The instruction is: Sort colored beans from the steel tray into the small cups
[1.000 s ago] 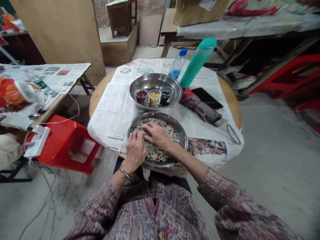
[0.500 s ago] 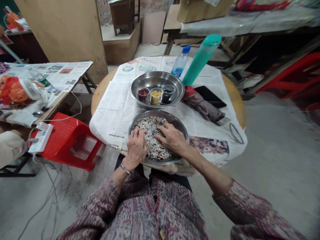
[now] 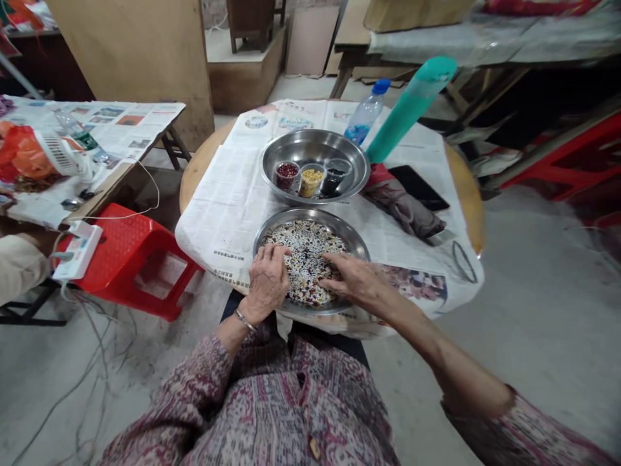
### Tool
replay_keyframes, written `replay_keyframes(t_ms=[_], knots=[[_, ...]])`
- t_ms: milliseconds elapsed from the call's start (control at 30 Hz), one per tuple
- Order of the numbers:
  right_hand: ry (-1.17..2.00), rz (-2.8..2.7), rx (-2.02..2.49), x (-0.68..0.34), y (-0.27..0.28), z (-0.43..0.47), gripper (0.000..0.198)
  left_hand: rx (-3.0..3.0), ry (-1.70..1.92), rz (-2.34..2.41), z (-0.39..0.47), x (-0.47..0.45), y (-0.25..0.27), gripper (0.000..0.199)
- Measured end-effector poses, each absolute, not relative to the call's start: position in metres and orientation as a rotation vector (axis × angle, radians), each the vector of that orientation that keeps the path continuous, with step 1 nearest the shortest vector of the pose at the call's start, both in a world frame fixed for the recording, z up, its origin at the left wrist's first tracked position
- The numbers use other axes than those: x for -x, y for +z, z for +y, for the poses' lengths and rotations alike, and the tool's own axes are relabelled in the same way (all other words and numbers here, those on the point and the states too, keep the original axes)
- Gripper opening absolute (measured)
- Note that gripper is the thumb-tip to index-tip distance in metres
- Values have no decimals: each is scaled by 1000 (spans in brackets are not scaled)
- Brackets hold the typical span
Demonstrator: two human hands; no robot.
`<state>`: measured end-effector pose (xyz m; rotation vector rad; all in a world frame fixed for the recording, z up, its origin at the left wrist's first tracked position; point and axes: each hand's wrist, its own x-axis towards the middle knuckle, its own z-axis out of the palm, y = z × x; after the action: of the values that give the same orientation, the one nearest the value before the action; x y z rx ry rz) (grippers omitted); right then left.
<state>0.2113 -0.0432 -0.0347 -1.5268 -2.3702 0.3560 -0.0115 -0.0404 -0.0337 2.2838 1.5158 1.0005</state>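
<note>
A steel basin (image 3: 358, 241) close to my body holds a spread layer of mixed white, dark, red and yellow grains or beans (image 3: 310, 259). My left hand (image 3: 268, 278) is bent over the basin's left rim, gripping it; its thumb is hidden. On the right side, my right hand (image 3: 356, 281) is open, thumb and fingers apart, fingertips at the edge of the mix. Just behind stands a second steel basin (image 3: 295, 144) with three clear cups: red beans (image 3: 287, 175), yellow grains (image 3: 311, 180) and black ones (image 3: 334, 181).
Newspaper (image 3: 213, 200) covers the round table. Behind the basins stand a blue-capped bottle (image 3: 366, 116) and a tall teal cylinder (image 3: 412, 107). A folded umbrella (image 3: 407, 207) and a dark flat device (image 3: 420, 186) lie right. A red stool (image 3: 130, 259) with a power strip (image 3: 80, 252) stands left.
My right hand has drawn back to the right, away from the middle of the mix. More of the grains show between my hands. My left hand stays at the rim.
</note>
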Motion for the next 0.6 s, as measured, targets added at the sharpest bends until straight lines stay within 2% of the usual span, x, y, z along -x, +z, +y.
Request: replay_keyframes(t_ms=[100,200,367,600], knots=[[365,-2321,1527,-193,-44,-39,35,-2268,1036,1499,-40,11,-35,24],[533,-2244,1528,-164,-43,-28,22,-2236,1105,1476,-40,12,-38,25],[786,-2131,1380,-132,-32,-9,24,-2183,1235,1484,-40,12,-42,23],[415,-2506,1030,-124,-34,17,37,-2148,1261,1560,-41,11,-42,23]])
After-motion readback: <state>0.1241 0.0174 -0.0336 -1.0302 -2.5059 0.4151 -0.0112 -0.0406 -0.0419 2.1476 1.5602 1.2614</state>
